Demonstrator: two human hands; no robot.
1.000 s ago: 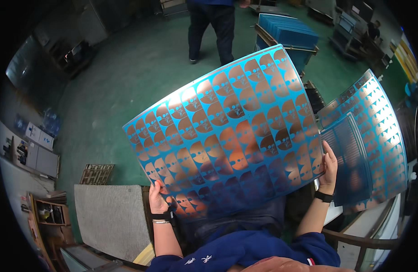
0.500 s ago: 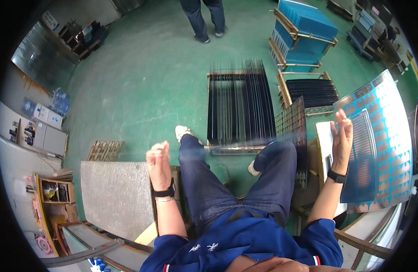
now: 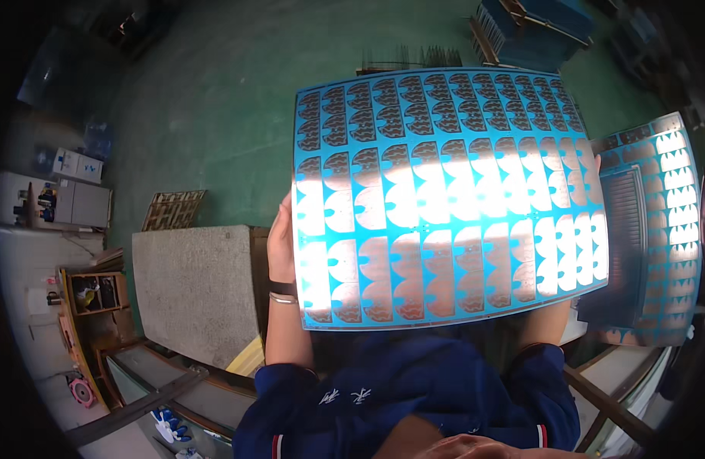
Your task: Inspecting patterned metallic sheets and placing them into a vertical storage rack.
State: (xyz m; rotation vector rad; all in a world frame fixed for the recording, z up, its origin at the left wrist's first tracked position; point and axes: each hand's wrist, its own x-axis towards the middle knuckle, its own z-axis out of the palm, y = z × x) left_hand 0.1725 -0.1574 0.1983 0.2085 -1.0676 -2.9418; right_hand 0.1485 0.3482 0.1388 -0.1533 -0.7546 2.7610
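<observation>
I hold a large blue sheet (image 3: 444,199) printed with rows of shiny copper half-round patterns flat in front of me, filling the middle of the view. My left hand (image 3: 280,241) grips its left edge, a band on the wrist. My right hand is hidden behind the sheet's right side; only the forearm and blue sleeve (image 3: 548,359) show below it. The sheet covers my legs and the floor rack beyond.
A stack of similar blue sheets (image 3: 659,229) lies to my right. A grey slab (image 3: 192,291) sits at my left. A black slotted rack (image 3: 414,57) and a blue cart (image 3: 536,30) stand on the green floor ahead. Shelves and boxes (image 3: 69,199) line the left.
Half a second ago both hands were empty and my legs and the black rack showed. Now a blue patterned sheet is held up in front of me, covering them.
</observation>
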